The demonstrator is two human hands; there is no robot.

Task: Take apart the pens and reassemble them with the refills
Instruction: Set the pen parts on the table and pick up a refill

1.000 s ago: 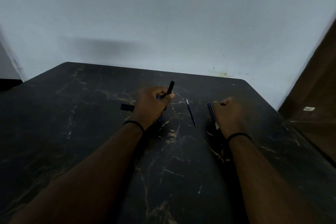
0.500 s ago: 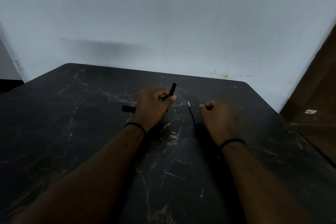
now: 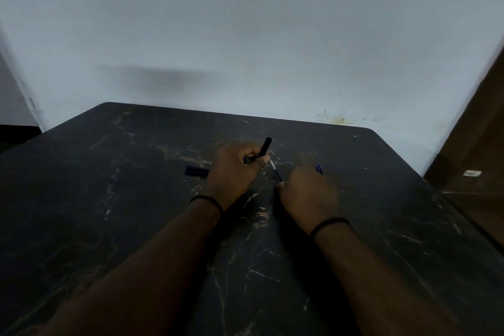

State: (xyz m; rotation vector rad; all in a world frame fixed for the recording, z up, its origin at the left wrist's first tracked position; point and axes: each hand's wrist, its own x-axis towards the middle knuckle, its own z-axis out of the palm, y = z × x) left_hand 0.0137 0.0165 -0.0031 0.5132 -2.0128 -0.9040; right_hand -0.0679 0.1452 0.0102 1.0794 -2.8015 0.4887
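1. Left hand (image 3: 234,172) closed in a fist around black pen barrel (image 3: 265,147); barrel sticks up out of the fist, tilted toward 1 o'clock.
2. Right hand (image 3: 309,194) curled, fingers pinched on near end of thin refill (image 3: 275,171); refill runs toward 11 o'clock, pale tip close to left thumb, contact unclear.
3. Hands close together, not touching, mid-table.
4. Dark blue pen part (image 3: 197,171) lies flat on table (image 3: 109,213) at 9 o'clock of left hand, partly hidden behind it.
5. Blue refill ends (image 3: 319,168) poke out at 1 o'clock of right hand, rest hidden.
6. Black band (image 3: 206,200) on left wrist, another black band (image 3: 328,225) on right.
7. Table black, marble-veined; pale wall (image 3: 245,35) behind.
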